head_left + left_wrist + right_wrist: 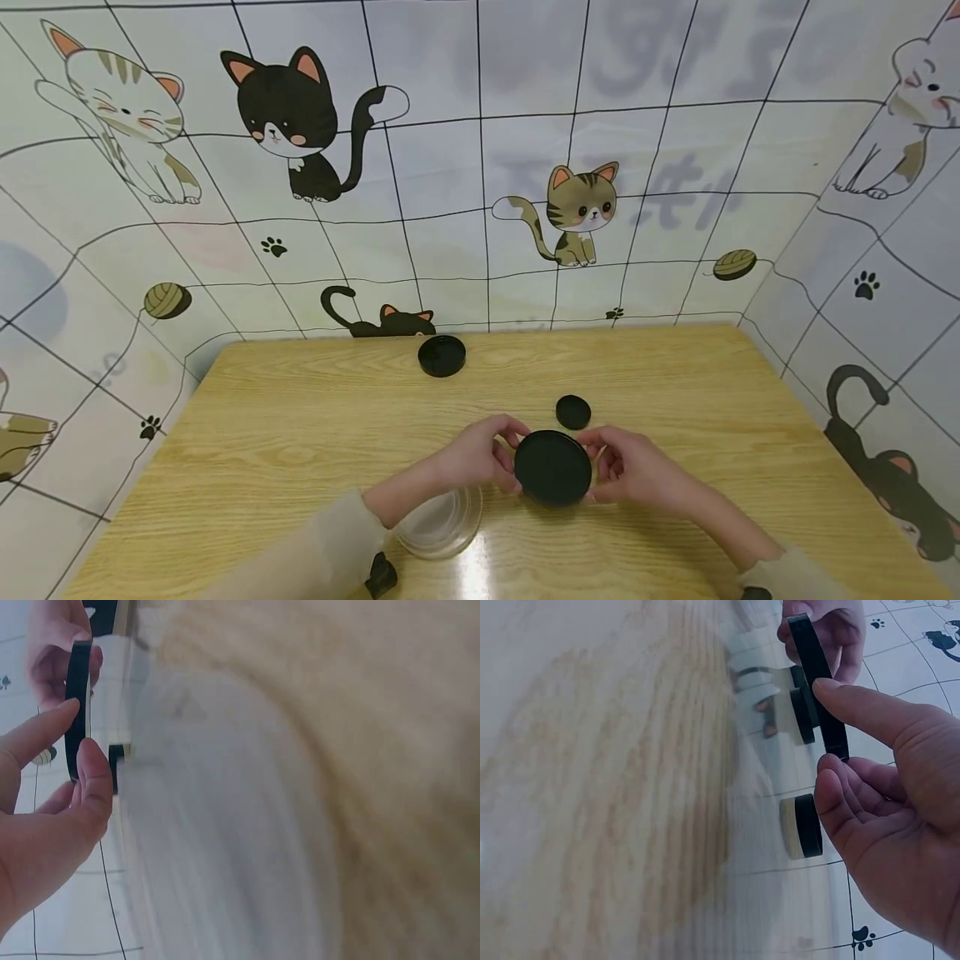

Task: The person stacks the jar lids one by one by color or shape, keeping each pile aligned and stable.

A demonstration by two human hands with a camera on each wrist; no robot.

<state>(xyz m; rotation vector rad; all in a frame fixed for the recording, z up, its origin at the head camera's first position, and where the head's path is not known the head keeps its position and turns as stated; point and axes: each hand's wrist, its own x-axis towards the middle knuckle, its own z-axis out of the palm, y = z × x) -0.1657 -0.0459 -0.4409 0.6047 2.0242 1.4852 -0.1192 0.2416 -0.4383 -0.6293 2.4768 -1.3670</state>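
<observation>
Between my hands, over the front middle of the table, is a large round black lid [553, 469]. My left hand [483, 454] pinches its left rim between thumb and fingers. The opposite rim is held by my right hand [637, 471], its thumb on one side and fingertips below in the right wrist view. Both wrist views show the lid [77, 712] edge-on, as a thin dark band. A smaller black round lid [573, 412] lies on the table just beyond the held one. Beside my left forearm stands a clear round container [442, 527], partly hidden by that arm.
Another black round lid [442, 356], with a raised rim, lies near the back edge of the wooden table [300, 433]. A wall covering [442, 167] printed with cats and grid lines rises behind the table and along both sides.
</observation>
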